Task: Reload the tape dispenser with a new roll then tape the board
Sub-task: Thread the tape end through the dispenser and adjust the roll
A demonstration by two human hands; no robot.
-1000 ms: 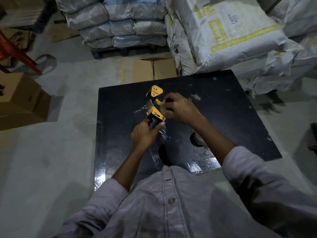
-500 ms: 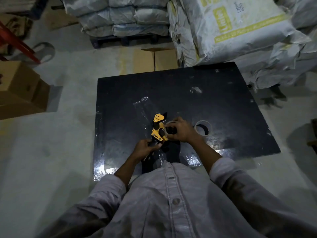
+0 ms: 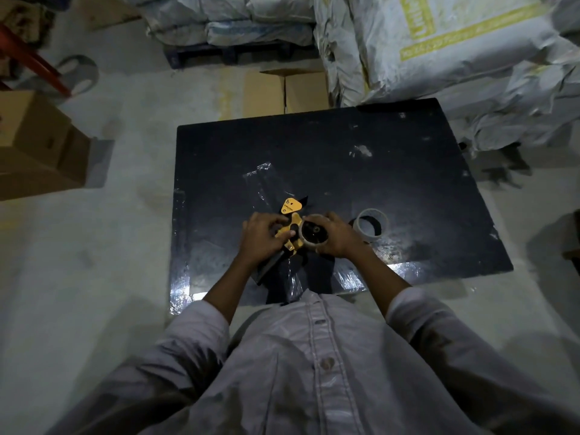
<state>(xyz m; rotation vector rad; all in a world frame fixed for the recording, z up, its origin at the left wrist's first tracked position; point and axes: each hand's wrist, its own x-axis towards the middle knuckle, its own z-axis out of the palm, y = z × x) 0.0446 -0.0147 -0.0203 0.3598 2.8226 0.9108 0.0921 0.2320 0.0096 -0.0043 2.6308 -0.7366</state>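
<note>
A yellow and black tape dispenser (image 3: 292,211) is held over the near middle of the black board (image 3: 408,171). My left hand (image 3: 262,235) grips its yellow body from the left. My right hand (image 3: 337,235) wraps a tape ring (image 3: 312,235) that sits on the dispenser's black hub. A second tape ring (image 3: 372,226), pale with a dark hole, lies flat on the board just right of my right hand. Strips of clear tape (image 3: 262,177) shine on the board beyond and below the dispenser.
Stacked grey sacks (image 3: 439,48) press against the board's far right edge. A cardboard box (image 3: 34,146) stands on the floor at left, flat cardboard (image 3: 285,89) beyond the board. A red bar (image 3: 28,58) crosses the top left corner. Concrete floor surrounds the board.
Both hands brought the dispenser from the board's middle toward my body. My left hand shifted from the black handle up to the yellow body, and the ring on the hub now faces up.
</note>
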